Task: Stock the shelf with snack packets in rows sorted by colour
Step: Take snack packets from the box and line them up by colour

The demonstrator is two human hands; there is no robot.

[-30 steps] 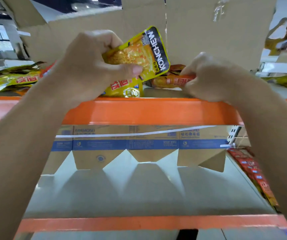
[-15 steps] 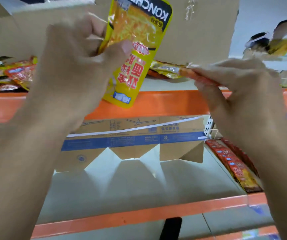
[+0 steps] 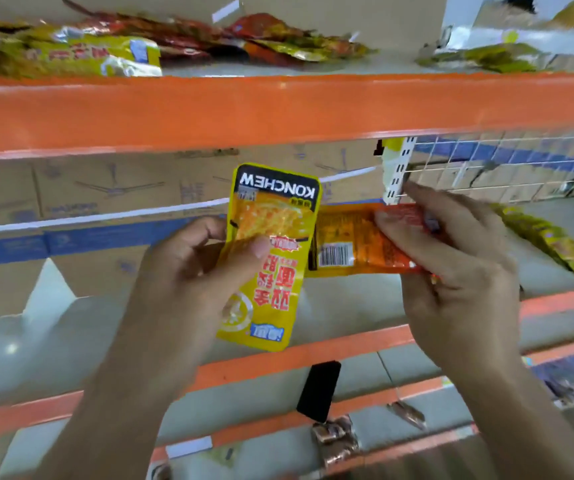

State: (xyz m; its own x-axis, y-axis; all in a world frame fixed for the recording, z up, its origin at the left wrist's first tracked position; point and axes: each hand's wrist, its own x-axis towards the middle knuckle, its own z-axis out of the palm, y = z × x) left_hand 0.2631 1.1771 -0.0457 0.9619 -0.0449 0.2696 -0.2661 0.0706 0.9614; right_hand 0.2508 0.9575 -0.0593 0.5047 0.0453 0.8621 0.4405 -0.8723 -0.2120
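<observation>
Snack packets are being held in front of the shelf (image 3: pixel 278 109): left hand (image 3: pixel 195 271) is pinching a yellow packet (image 3: pixel 271 258), right hand (image 3: pixel 451 258) is gripping an orange packet (image 3: pixel 351 240).

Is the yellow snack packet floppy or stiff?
Probably fairly stiff: the yellow packet looks nearly flat above and below the grip of the left hand. Its shiny film likely feels slippery. One thumb pinch holds it, so it's probably light.
</observation>
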